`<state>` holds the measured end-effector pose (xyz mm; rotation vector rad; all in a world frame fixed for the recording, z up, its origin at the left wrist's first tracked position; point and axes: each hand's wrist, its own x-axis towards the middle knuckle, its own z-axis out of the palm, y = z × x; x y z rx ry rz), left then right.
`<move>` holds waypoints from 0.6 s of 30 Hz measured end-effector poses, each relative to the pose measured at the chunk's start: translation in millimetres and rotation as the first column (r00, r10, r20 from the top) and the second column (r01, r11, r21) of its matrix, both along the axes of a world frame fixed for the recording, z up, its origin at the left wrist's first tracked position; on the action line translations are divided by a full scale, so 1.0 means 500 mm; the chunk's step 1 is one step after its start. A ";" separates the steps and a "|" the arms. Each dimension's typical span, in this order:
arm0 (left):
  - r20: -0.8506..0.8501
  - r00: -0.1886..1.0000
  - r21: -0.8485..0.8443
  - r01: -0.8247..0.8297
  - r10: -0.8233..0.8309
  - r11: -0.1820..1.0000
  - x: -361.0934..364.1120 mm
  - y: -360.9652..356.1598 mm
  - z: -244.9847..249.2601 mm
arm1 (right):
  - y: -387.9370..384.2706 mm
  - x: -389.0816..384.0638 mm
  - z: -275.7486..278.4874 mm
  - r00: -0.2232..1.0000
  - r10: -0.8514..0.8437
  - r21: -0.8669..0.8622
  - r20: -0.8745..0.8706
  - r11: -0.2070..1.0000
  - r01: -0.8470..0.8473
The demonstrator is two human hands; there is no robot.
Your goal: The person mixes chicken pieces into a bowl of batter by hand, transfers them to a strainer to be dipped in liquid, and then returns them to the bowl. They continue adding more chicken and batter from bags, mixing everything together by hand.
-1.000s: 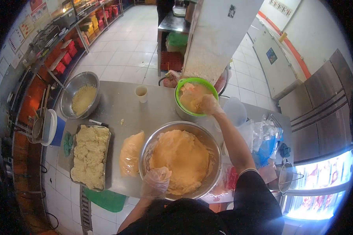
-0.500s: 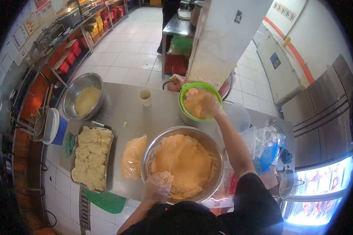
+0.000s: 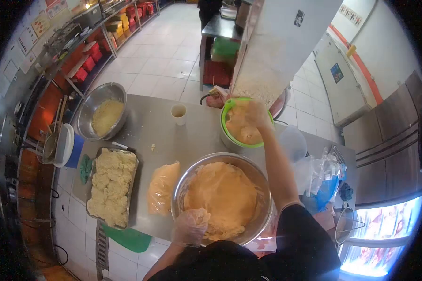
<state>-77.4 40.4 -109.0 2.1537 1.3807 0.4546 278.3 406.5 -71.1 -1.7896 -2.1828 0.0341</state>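
Note:
A wide steel mixing bowl [image 3: 176, 196] holds a mound of orange breading flour [image 3: 220, 192]. At its near left rim, my left hand [image 3: 192, 226] is in a clear plastic glove caked with flour. Its fingers are curled together, and whatever they may hold is hidden. My right hand [image 3: 259, 114], smeared by motion, is over a bright green strainer [image 3: 228, 132] set in a pot at the far side of the table. Pale orange, wet-looking pieces [image 3: 243, 129] lie in the strainer. The right fingers are too blurred to read.
Left of the bowl are a bag of orange flour [image 3: 163, 189] and a tray [image 3: 135, 187] of pale coated pieces. Farther back stand a steel bowl [image 3: 122, 119] of crumbs and a paper cup [image 3: 178, 114]. Plastic bags [image 3: 321, 178] lie at right, near a pillar [image 3: 276, 51].
My right hand has moved slightly up over the strainer and is more blurred. My left hand stays at the bowl's rim. The whole view has shifted a little.

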 end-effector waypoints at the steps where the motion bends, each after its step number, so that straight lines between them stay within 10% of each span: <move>1: -0.036 0.996 0.123 0.086 -0.082 0.989 -0.001 0.001 0.001 | -0.064 -0.002 0.031 0.984 -0.054 -0.013 -0.172 0.999 0.053; 3: 0.040 0.993 0.101 0.110 -0.114 0.989 -0.003 0.013 0.025 | -0.214 -0.035 0.112 0.848 -0.158 -0.063 -0.506 0.987 0.146; 5: 0.247 0.969 -0.209 0.028 0.025 0.977 0.004 0.053 0.084 | -0.332 -0.073 0.157 0.816 -0.310 -0.251 -0.489 0.945 0.208; 7: 0.273 0.956 -0.169 -0.058 0.103 0.984 0.021 0.087 0.125 | -0.417 -0.093 0.143 0.800 -0.379 -0.424 -0.465 0.889 0.175; 9: 0.067 0.968 -0.217 -0.222 0.241 0.951 0.057 0.146 0.106 | -0.484 -0.108 0.110 0.802 -0.373 -0.577 -0.466 0.816 0.044; 12: -0.264 0.945 -0.241 0.129 -0.193 0.962 0.085 0.230 0.027 | -0.503 -0.147 -0.053 0.959 -0.280 -0.618 0.050 0.746 0.250; 16: -0.481 0.840 -0.426 0.027 -0.251 0.904 0.168 0.312 -0.085 | -0.508 -0.203 -0.205 0.950 -0.308 -0.648 -0.046 0.733 0.206; 18: -0.395 0.872 -0.510 0.055 -0.290 0.858 0.164 0.333 -0.132 | -0.485 -0.174 -0.246 0.974 -0.210 -0.885 -0.087 0.465 0.021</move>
